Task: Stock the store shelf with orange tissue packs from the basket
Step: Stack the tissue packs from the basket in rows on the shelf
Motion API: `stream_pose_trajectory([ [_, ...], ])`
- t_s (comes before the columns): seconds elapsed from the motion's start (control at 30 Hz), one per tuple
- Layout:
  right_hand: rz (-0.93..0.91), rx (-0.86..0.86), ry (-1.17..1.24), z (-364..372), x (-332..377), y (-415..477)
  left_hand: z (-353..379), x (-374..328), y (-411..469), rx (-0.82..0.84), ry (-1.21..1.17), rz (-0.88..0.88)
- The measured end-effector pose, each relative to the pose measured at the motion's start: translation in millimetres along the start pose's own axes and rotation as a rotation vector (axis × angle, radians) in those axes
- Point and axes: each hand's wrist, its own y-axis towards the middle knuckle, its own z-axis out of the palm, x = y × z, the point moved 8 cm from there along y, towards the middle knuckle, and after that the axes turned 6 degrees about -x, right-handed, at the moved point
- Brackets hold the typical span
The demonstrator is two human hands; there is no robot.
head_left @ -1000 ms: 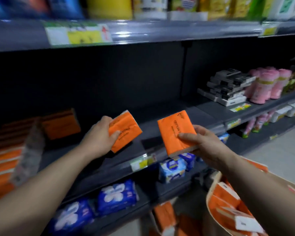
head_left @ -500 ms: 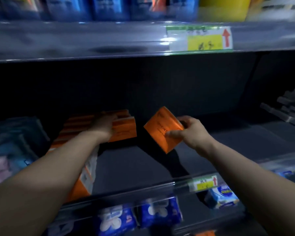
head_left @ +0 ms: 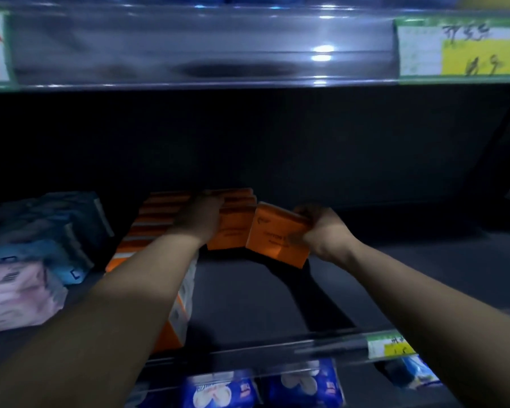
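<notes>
Deep inside a dim store shelf (head_left: 248,295), a row of orange tissue packs (head_left: 147,228) lies left of both hands. Beside it, the left hand (head_left: 202,220) presses closed fingers on an upright pack (head_left: 233,231), while the right hand (head_left: 321,231) grips a tilted pack (head_left: 274,238) touching it.

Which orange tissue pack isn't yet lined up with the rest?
The orange pack in the right hand: tilted, beside the pack under the left hand.
</notes>
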Motion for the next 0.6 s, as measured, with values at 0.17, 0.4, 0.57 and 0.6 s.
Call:
stream_pose_trajectory([
  [0.17, -0.119, 0.081, -0.168, 25.6, 23.1, 0.5, -14.7, 14.4, -3.9, -0.034, -0.006, -0.004],
  [0.4, -0.244, 0.139, -0.347, 68.2, 46.9, 5.5, -42.1, 33.0, -37.0, -0.139, -0.030, -0.052],
  [0.57, -0.264, 0.070, -0.353, 81.9, 44.7, 5.9, -42.5, 36.4, -65.3, -0.172, -0.066, -0.070],
  [0.6, -0.271, 0.048, -0.373, 82.9, 44.4, 6.5, -43.1, 36.3, -69.6, -0.195, -0.064, -0.071],
])
